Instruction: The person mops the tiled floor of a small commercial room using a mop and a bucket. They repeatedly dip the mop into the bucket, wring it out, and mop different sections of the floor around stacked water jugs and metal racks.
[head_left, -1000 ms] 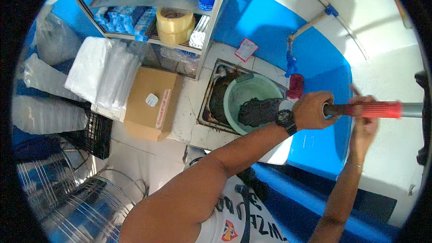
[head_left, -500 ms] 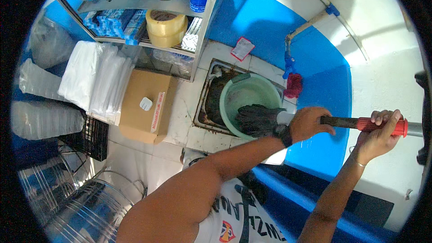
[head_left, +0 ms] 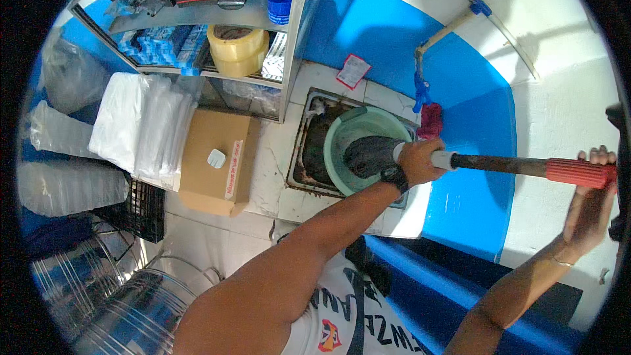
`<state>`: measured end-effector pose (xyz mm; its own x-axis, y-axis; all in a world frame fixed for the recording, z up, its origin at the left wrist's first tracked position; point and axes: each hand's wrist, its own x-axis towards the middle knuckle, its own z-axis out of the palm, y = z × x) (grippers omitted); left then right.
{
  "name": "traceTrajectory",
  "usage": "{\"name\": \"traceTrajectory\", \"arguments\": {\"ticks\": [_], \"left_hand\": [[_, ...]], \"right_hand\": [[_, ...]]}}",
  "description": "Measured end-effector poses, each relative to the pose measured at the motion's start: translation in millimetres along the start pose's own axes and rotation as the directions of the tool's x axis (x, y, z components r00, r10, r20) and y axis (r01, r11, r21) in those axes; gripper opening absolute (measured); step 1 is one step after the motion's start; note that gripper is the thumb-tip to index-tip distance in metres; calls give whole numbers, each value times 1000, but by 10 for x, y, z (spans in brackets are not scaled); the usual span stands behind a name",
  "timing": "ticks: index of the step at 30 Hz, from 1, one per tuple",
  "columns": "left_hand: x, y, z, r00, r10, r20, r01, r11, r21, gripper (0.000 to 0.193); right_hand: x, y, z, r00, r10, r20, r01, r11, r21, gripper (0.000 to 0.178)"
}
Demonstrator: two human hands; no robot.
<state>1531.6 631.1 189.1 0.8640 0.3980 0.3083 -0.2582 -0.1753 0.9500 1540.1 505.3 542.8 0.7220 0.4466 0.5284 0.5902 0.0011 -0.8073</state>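
Observation:
A mop lies across my view, its dark mop head (head_left: 369, 156) down in a pale green basin (head_left: 333, 172). My left hand (head_left: 419, 163) is wrapped around the light grey collar just above the mop head. Farther along the dark, worn handle (head_left: 499, 164) is a ribbed red grip (head_left: 572, 171). At the far right my right hand (head_left: 588, 205) holds that grip, fingers showing above it and the palm below. The basin sits in a rust-stained metal sink (head_left: 292, 167). The lower part of the mop head is hidden inside the basin.
A blue tap (head_left: 421, 95) with a red cloth (head_left: 431, 120) hangs behind the basin. To the left are a cardboard box (head_left: 213, 187), stacked clear plastic bags (head_left: 125, 118) and a shelf unit holding tape rolls (head_left: 238, 52). The white wall (head_left: 559, 112) stands close on the right.
My right hand and the red grip have moved right and slightly up. My left hand has shifted left, nearer the basin. The mop head looks more bunched, and more handle shows between my hands.

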Motion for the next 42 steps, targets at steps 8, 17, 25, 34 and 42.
{"name": "traceTrajectory", "arguments": {"ticks": [8, 17, 25, 34, 42], "left_hand": [[151, 689, -216, 972, 219, 87, -210, 972, -106, 36], [158, 774, -136, 980, 137, 147, -124, 988, -94, 37], [170, 987, -249, 962, 201, 187, -179, 975, -130, 43], [127, 1148, -269, 958, 232, 168, -194, 957, -214, 54], [373, 1208, -213, 755, 546, 364, -358, 808, -468, 47]], "right_hand": [[-378, 542, -46, 944, -230, -237, 125, 913, -389, 32], [-507, 613, 134, 956, -129, -263, -17, 872, -489, 37], [-670, 851, 56, 982, 25, -189, -112, 880, -462, 42], [-892, 1075, 230, 980, 198, -5, -186, 915, -359, 34], [-355, 709, 163, 982, -103, 156, 118, 989, -90, 62]]}}
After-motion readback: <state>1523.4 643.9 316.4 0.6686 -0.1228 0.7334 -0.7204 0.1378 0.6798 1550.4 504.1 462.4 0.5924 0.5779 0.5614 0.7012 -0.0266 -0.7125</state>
